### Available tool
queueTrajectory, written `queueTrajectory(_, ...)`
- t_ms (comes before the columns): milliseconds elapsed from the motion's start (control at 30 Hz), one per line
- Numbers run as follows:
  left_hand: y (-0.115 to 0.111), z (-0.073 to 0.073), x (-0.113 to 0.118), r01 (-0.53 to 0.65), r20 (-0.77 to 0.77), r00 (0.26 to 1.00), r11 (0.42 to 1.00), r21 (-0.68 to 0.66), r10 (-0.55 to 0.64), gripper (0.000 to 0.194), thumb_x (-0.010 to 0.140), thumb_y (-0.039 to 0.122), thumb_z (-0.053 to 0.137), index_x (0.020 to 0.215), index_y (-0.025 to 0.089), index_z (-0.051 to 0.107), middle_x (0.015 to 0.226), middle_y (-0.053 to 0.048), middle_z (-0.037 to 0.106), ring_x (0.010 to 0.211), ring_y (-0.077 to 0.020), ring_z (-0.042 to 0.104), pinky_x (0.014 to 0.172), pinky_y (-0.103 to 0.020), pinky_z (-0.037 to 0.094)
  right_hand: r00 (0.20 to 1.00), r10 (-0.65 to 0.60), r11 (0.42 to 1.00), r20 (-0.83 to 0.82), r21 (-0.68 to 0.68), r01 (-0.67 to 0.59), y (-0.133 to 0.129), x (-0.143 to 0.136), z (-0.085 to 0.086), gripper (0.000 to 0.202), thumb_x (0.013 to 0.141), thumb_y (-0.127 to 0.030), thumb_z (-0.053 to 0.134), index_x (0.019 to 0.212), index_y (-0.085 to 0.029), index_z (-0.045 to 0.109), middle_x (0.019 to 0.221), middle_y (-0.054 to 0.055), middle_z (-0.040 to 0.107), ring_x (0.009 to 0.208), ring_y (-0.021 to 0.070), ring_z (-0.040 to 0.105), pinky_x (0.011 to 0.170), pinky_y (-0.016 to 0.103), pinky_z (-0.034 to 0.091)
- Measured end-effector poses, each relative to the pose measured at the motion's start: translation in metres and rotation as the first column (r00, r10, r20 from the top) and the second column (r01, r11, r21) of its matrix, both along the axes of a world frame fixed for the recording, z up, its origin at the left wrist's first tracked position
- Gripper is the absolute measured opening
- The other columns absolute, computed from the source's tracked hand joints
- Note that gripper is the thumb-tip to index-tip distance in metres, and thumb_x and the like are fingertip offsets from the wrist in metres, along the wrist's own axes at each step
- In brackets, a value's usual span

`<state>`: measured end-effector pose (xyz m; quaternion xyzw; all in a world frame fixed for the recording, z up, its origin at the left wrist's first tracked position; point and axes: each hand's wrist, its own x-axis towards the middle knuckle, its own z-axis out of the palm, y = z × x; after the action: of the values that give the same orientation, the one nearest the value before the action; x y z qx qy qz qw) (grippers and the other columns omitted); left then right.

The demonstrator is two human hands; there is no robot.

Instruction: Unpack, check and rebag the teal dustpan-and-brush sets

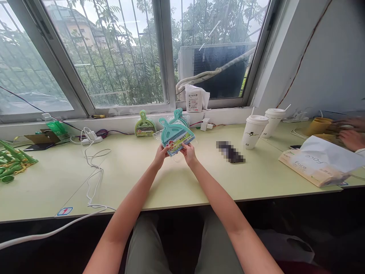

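Observation:
Between both hands I hold a packaged mint-green mini dustpan and brush set (pixel 174 134), tilted, its handle pointing up and away to the left. My left hand (pixel 161 155) grips its lower left corner. At its lower right edge my right hand (pixel 188 153) is closed on the printed label band. Clear wrapping shines around the set. Just behind it, more mint-green dustpan sets (pixel 179 115) lean at the windowsill. A yellow-green dustpan set (pixel 145 125) stands to their left.
White cables (pixel 94 167) trail over the table at left. A pixelated dark item (pixel 230 152) lies right of my hands, near two lidded cups (pixel 254 131) and a tissue pack (pixel 310 163). Another person's hand (pixel 352 140) shows at far right. A tissue packet (pixel 194 99) sits on the sill.

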<state>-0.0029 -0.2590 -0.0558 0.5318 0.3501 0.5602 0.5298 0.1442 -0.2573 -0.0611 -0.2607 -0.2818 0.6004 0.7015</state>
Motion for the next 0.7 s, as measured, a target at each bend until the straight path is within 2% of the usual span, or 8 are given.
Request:
queueTrajectory(200, 0.001, 0.000, 0.000, 0.016, 0.009, 1.000, 1.000, -0.008, -0.016, 0.055, 0.067, 0.036, 0.074, 0.114, 0.017, 0.054, 0.113, -0.011, 0.067, 0.088, -0.0232, 0.069, 0.078, -0.041, 0.058, 1.000, -0.021, 1.000, 0.013, 0.007, 0.021, 0.000, -0.001, -0.002, 0.017, 0.076, -0.014, 0.065, 0.092, -0.019, 0.060, 0.092, 0.003, 0.072, 0.092, 0.0187, 0.070, 0.086, 0.036, 0.059)
queueTrajectory(333, 0.001, -0.001, 0.000, 0.019, 0.007, 1.000, 1.000, -0.008, -0.019, 0.052, 0.068, 0.034, 0.071, 0.114, 0.016, 0.052, 0.112, -0.011, 0.067, 0.082, -0.0230, 0.070, 0.075, -0.042, 0.059, 0.999, -0.016, 1.000, 0.032, 0.004, 0.016, 0.003, 0.000, -0.003, 0.015, 0.077, -0.014, 0.064, 0.091, -0.018, 0.060, 0.090, 0.003, 0.073, 0.088, 0.0185, 0.071, 0.085, 0.036, 0.060)
queueTrajectory(467, 0.004, 0.000, -0.004, -0.017, 0.024, 1.000, 0.998, -0.055, 0.019, 0.050, 0.068, 0.028, 0.066, 0.113, 0.016, 0.050, 0.108, -0.011, 0.068, 0.077, -0.0225, 0.070, 0.069, -0.039, 0.059, 0.986, 0.079, 0.994, 0.149, -0.092, -0.066, 0.009, 0.010, -0.003, 0.004, 0.084, -0.018, 0.058, 0.085, -0.016, 0.060, 0.075, 0.006, 0.071, 0.079, 0.0208, 0.072, 0.082, 0.039, 0.060)
queueTrajectory(533, 0.009, 0.001, -0.011, -0.065, 0.042, 0.997, 0.992, -0.104, 0.070, 0.047, 0.067, 0.026, 0.062, 0.111, 0.017, 0.049, 0.103, -0.010, 0.068, 0.072, -0.0218, 0.069, 0.059, -0.035, 0.058, 0.963, 0.094, 0.984, 0.252, -0.168, -0.052, 0.011, 0.019, -0.002, 0.014, 0.088, -0.021, 0.052, 0.081, -0.014, 0.062, 0.071, 0.008, 0.070, 0.077, 0.0224, 0.072, 0.081, 0.042, 0.060)
queueTrajectory(600, 0.016, 0.001, -0.021, -0.142, 0.064, 0.986, 0.976, -0.164, 0.154, 0.044, 0.065, 0.023, 0.059, 0.107, 0.018, 0.048, 0.095, -0.007, 0.067, 0.066, -0.0193, 0.067, 0.049, -0.029, 0.053, 0.912, -0.037, 0.983, 0.408, -0.151, 0.107, 0.011, 0.030, -0.002, 0.017, 0.088, -0.020, 0.049, 0.081, -0.014, 0.063, 0.077, 0.010, 0.071, 0.081, 0.0235, 0.071, 0.086, 0.046, 0.057)
queueTrajectory(667, 0.023, 0.001, -0.032, -0.219, 0.077, 0.967, 0.948, -0.232, 0.242, 0.040, 0.064, 0.020, 0.056, 0.102, 0.019, 0.048, 0.087, -0.004, 0.065, 0.059, -0.0158, 0.063, 0.041, -0.023, 0.047, 0.790, -0.240, 0.966, 0.564, 0.054, 0.254, 0.010, 0.039, -0.003, 0.015, 0.083, -0.014, 0.053, 0.087, -0.019, 0.066, 0.098, 0.009, 0.072, 0.100, 0.0241, 0.068, 0.098, 0.049, 0.051)
queueTrajectory(700, 0.026, 0.000, -0.037, -0.242, 0.078, 0.960, 0.934, -0.263, 0.270, 0.038, 0.063, 0.019, 0.056, 0.100, 0.018, 0.049, 0.083, -0.003, 0.064, 0.056, -0.0142, 0.061, 0.038, -0.021, 0.044, 0.719, -0.325, 0.946, 0.614, 0.197, 0.259, 0.009, 0.043, -0.003, 0.022, 0.079, -0.010, 0.056, 0.092, -0.022, 0.068, 0.111, 0.006, 0.070, 0.113, 0.0236, 0.062, 0.106, 0.049, 0.045)
